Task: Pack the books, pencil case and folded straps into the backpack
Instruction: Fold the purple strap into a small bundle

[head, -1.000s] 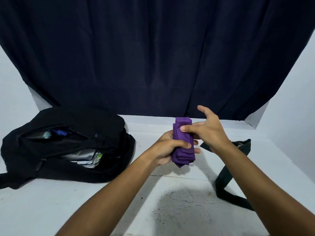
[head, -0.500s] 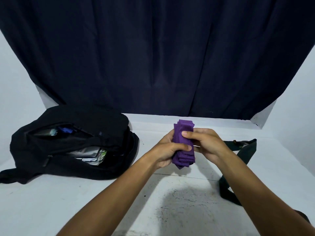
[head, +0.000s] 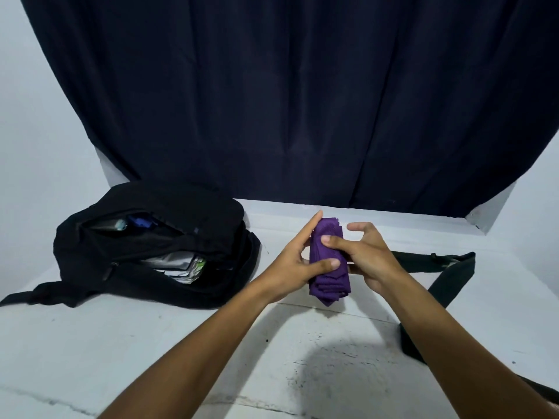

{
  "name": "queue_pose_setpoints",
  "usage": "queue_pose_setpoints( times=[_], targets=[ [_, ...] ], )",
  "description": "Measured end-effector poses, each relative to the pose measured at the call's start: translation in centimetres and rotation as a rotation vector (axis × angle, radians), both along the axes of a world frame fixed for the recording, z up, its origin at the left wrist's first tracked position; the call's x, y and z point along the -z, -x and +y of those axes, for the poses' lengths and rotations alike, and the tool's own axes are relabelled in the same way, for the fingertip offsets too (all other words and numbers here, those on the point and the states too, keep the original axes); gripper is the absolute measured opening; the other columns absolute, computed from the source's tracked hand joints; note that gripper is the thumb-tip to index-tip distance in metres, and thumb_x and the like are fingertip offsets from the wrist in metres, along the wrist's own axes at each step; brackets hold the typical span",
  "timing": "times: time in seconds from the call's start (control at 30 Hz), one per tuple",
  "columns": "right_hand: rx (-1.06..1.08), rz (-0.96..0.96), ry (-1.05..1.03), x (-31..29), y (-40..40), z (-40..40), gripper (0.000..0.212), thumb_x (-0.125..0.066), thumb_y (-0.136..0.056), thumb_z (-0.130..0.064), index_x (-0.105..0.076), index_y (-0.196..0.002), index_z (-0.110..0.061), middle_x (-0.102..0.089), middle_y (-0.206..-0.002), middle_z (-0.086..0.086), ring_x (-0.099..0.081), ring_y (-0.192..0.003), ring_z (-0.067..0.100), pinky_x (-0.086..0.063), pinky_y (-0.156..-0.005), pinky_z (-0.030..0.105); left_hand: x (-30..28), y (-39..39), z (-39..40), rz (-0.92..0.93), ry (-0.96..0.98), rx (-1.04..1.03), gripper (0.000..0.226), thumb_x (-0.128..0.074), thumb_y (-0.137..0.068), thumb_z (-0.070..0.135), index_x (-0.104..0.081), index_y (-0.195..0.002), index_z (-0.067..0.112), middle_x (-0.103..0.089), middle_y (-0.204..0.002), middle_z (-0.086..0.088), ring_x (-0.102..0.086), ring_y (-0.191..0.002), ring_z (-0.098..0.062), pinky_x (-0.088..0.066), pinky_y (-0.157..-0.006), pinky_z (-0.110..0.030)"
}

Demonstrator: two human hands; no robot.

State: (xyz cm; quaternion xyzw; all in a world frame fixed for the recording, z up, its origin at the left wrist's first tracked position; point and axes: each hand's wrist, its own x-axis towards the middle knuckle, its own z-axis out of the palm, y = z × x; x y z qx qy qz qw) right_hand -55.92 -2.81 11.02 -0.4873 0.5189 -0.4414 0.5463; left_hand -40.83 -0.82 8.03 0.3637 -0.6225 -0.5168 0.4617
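Note:
A folded purple strap (head: pixel 329 279) stands upright above the white table, held between both hands. My left hand (head: pixel 290 261) grips its left side, thumb pressed across the front. My right hand (head: pixel 363 255) pinches it from the right, thumb on the front, index finger lifted. The black backpack (head: pixel 151 246) lies on its side at the left with its zips open. Books (head: pixel 181 264) show in the main opening, and a blue item (head: pixel 137 222) sits in the upper pocket. A dark green strap (head: pixel 447 273) lies unfolded on the table at the right.
The white table (head: pixel 151 358) spreads out in front of the backpack, with scuff marks near the middle. A dark curtain (head: pixel 287 101) hangs behind it. White walls stand at both sides.
The view has shifted slightly left. My right hand has loosened, its index finger lifting off the purple strap, while my left hand's fingers have straightened along the strap's left side.

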Motion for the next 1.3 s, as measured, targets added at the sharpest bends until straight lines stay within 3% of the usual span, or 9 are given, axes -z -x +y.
queue_pose_setpoints(
  times=[0.1, 0.33, 0.53, 0.8, 0.93, 1.03, 1.13, 1.2, 1.3],
  targets=[
    [-0.042, -0.011, 0.030, 0.3, -0.3, 0.3, 0.063, -0.077, -0.081, -0.016, -0.035, -0.127, -0.022, -0.070, -0.102, 0.016, -0.069, -0.071, 0.022, -0.054, -0.062, 0.034, 0.5, -0.2, -0.3, 0.085, -0.124, -0.017, 0.087, -0.072, -0.085, 0.005, -0.027, -0.146, 0.046, -0.045, -0.145, -0.005, -0.054, -0.126, -0.031, -0.058, -0.087, -0.041],
    [-0.307, -0.339, -0.005, 0.8, 0.5, 1.1, 0.040, -0.054, -0.093, 0.003, -0.052, -0.125, -0.021, -0.069, -0.103, 0.022, -0.069, -0.084, 0.027, -0.058, -0.073, 0.037, 0.9, -0.7, -0.6, 0.213, -0.254, -0.095, 0.083, -0.071, -0.083, 0.001, -0.034, -0.149, 0.035, -0.055, -0.132, -0.012, -0.062, -0.114, -0.028, -0.058, -0.082, -0.039],
    [-0.393, -0.235, -0.075, 1.3, -0.7, 0.2, 0.026, -0.052, -0.095, -0.002, -0.069, -0.112, -0.011, -0.070, -0.111, 0.018, -0.069, -0.095, 0.029, -0.057, -0.085, 0.045, 1.2, -2.3, -0.2, 0.182, -0.235, -0.113, 0.090, -0.077, -0.074, 0.002, -0.036, -0.147, 0.036, -0.050, -0.139, -0.009, -0.061, -0.118, -0.029, -0.059, -0.082, -0.039],
    [-0.522, -0.222, -0.134, 1.4, -8.2, -0.5, 0.036, -0.059, -0.088, 0.003, -0.065, -0.121, -0.011, -0.071, -0.110, 0.018, -0.070, -0.092, 0.027, -0.060, -0.073, 0.040, 1.1, -9.4, 1.5, 0.130, -0.168, -0.249, 0.091, -0.075, -0.076, -0.004, -0.030, -0.151, 0.023, -0.056, -0.129, 0.000, -0.061, -0.107, -0.020, -0.057, -0.087, -0.032],
    [-0.578, -0.245, -0.145, 1.2, -13.3, -0.3, 0.042, -0.057, -0.085, 0.013, -0.064, -0.119, -0.009, -0.072, -0.103, 0.018, -0.072, -0.086, 0.024, -0.061, -0.068, 0.038, 0.5, -14.8, 2.5, -0.019, -0.129, -0.269, 0.110, -0.088, -0.064, 0.023, -0.023, -0.153, 0.026, -0.050, -0.141, 0.000, -0.054, -0.122, -0.010, -0.050, -0.099, -0.031],
    [-0.584, -0.255, -0.131, 1.3, -17.6, -0.1, 0.045, -0.059, -0.081, 0.015, -0.065, -0.118, -0.010, -0.073, -0.101, 0.016, -0.072, -0.087, 0.025, -0.061, -0.071, 0.042, -0.4, -20.1, 3.3, -0.266, -0.133, -0.199, 0.122, -0.085, -0.057, 0.050, -0.012, -0.154, 0.036, -0.045, -0.142, 0.013, -0.052, -0.119, 0.009, -0.055, -0.086, -0.024],
    [-0.556, -0.305, -0.150, 1.9, -22.1, -0.1, 0.047, -0.059, -0.078, 0.017, -0.065, -0.116, -0.010, -0.073, -0.104, 0.015, -0.071, -0.088, 0.026, -0.061, -0.070, 0.044, -1.9, -26.5, 2.9, -0.477, -0.084, -0.314, 0.076, -0.072, -0.082, 0.042, -0.033, -0.147, 0.036, -0.066, -0.116, 0.006, -0.072, -0.085, -0.016, -0.056, -0.060, -0.032],
    [-0.543, -0.338, -0.164, 2.3, -24.3, 0.0, 0.051, -0.062, -0.073, 0.015, -0.065, -0.118, -0.009, -0.072, -0.104, 0.014, -0.072, -0.088, 0.025, -0.061, -0.070, 0.045, -2.6, -30.6, 1.0, -0.590, 0.244, -0.571, 0.038, -0.069, -0.088, 0.038, -0.063, -0.123, 0.024, -0.072, -0.090, 0.000, -0.068, -0.066, -0.013, -0.052, -0.062, -0.031],
    [-0.489, -0.386, -0.179, 3.4, -28.0, 0.4, 0.058, -0.066, -0.064, 0.008, -0.063, -0.120, -0.009, -0.071, -0.108, 0.016, -0.071, -0.089, 0.025, -0.060, -0.072, 0.044, -3.9, -36.1, -3.6, -0.978, 0.608, -0.534, 0.031, -0.067, -0.084, 0.042, -0.072, -0.108, 0.022, -0.071, -0.099, 0.004, -0.063, -0.090, -0.010, -0.050, -0.084, -0.034]
  ],
)
